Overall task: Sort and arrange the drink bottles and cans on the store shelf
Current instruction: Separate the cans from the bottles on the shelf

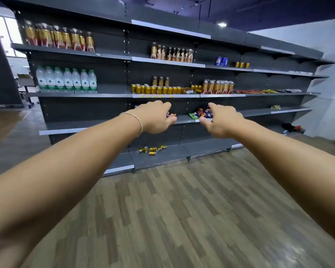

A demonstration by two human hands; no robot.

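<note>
A row of gold cans stands on the middle shelf, with three amber bottles behind it and a group of orange-labelled bottles to the right. Several gold cans lie tipped over on the bottom shelf. Both my arms stretch toward the shelf below the cans. My left hand is spread, and a small orange-and-blue item shows in the gap between its fingers and thumb. My right hand is spread in front of a pile of snack packets.
Water bottles and red-gold bottles fill the left bays. Brown bottles, two blue cans and three small gold cans stand on the upper shelf. Flat packets lie at the right. A wood floor runs in front.
</note>
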